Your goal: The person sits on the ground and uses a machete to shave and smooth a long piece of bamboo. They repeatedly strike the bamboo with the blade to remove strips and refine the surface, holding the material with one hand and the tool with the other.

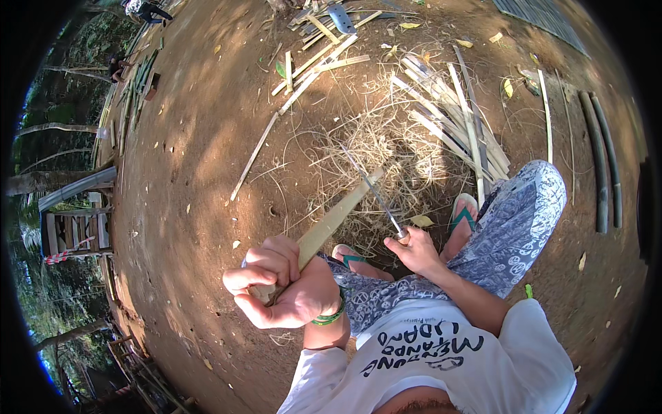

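My left hand [289,286] is closed around the near end of a flat, pale bamboo strip [334,214], which slants away up and to the right. In my right hand [418,254] is a knife [381,203] with a wooden handle and a long, thin blade. The blade crosses the strip close to its far end; whether the edge touches it I cannot tell. Below them on the ground lies a heap of thin, curly bamboo shavings [407,148], between and beyond my feet in green-strapped flip-flops.
A bundle of split bamboo slats [441,103] lies beyond my right foot. More slats [324,65] are scattered ahead, near a blue-grey flat piece [340,18]. Two dark bamboo poles [595,162] lie at the right. People and a wooden structure [76,231] stand far off left.
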Tool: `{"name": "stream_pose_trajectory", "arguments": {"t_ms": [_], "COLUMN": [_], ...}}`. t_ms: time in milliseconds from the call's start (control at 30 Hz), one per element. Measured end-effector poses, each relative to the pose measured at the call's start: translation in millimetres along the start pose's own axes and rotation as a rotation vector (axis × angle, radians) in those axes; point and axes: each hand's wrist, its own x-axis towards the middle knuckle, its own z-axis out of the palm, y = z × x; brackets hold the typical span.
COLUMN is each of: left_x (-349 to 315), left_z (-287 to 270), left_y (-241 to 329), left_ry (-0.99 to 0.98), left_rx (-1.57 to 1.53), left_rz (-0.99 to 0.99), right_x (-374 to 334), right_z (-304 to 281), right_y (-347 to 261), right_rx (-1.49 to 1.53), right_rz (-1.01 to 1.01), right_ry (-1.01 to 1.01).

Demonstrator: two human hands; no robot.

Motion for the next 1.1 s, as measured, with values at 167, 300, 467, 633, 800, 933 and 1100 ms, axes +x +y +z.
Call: {"name": "stream_pose_trajectory", "arguments": {"t_ms": [167,300,467,633,800,933,1100], "left_x": [0,1,4,1,-2,-5,-8], "left_z": [3,9,10,5,19,22,9], "left_y": [-6,-9,-23,-22,-25,-24,-28], "left_ry": [0.134,0.201,0.200,0.281,0.308,0.218,0.255], "left_rx": [0.054,0.070,0.016,0.113,0.122,0.107,0.041], "left_rz": [-0.032,-0.024,0.000,-0.013,-0.018,-0.038,-0.030], "right_x": [1,20,61,70,56,81,87], "right_z": [-27,-1,28,-20,-1,39,-6], "right_y": [-97,-66,51,-40,-32,75,-18], "right_rx": [0.182,0.190,-0.136,0.126,0.164,-0.102,0.172], "right_rz": [-0.239,-0.330,0.267,0.045,-0.222,0.249,0.189], "right_ry": [0.034,0.187,0.027,0.060,0.182,0.133,0.035]}}
